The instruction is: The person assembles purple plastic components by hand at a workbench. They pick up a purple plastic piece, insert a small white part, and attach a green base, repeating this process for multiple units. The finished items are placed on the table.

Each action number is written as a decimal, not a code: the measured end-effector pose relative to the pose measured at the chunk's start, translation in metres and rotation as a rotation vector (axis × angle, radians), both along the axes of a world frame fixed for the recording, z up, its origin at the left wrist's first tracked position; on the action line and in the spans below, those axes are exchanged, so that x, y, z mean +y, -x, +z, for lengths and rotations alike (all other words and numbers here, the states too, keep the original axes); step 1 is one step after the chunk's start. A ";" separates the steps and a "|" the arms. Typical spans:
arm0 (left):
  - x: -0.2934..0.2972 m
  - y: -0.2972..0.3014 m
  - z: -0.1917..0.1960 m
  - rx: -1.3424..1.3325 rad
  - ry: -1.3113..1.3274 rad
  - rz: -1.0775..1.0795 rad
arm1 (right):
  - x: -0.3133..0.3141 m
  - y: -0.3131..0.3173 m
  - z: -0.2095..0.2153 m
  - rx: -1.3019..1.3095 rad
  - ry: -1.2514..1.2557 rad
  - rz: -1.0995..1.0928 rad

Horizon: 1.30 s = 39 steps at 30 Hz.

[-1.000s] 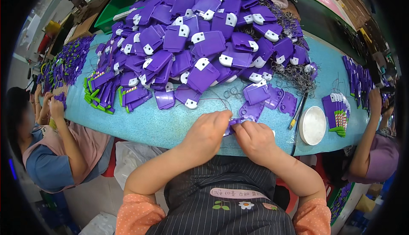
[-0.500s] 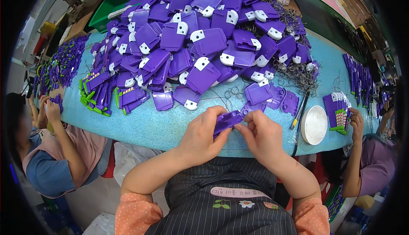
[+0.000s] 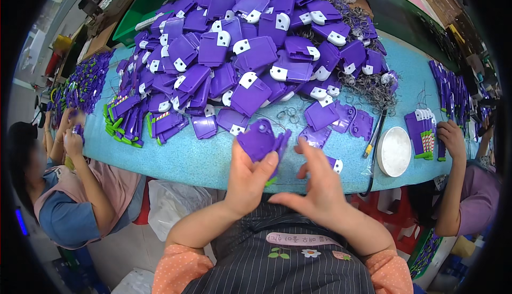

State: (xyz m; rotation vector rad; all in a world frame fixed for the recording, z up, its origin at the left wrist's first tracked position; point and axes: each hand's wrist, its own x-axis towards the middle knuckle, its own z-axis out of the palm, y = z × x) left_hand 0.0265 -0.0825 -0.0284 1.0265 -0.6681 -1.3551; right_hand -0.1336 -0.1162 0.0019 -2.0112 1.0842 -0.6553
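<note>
The left hand point(image 3: 246, 179) pinches 1 purple plastic case point(image 3: 260, 140) between thumb and fingers, raised above the near edge of the blue table point(image 3: 197, 158). The right hand point(image 3: 319, 181) hovers just beside it, fingers spread and loose, holding nothing. 1 white round lid point(image 3: 394, 151) and 1 yellow-handled tool point(image 3: 373, 134) lie to the right. The purple pile point(image 3: 250, 54) behind holds perhaps 100 pieces, too heaped to count. 2 co-workers sit at the table's ends.
</note>
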 end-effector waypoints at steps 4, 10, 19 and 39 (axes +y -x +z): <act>0.005 0.008 0.008 0.074 0.070 -0.026 | 0.009 -0.007 -0.011 -0.042 0.138 0.097; 0.026 -0.006 -0.009 -0.157 0.055 -0.010 | 0.013 0.004 -0.020 -0.214 0.068 0.316; 0.023 -0.001 -0.008 0.036 0.023 -0.025 | 0.028 -0.012 -0.019 -0.090 0.129 0.164; 0.055 -0.017 0.024 0.015 0.046 -0.007 | 0.003 0.019 -0.001 -0.054 0.043 0.206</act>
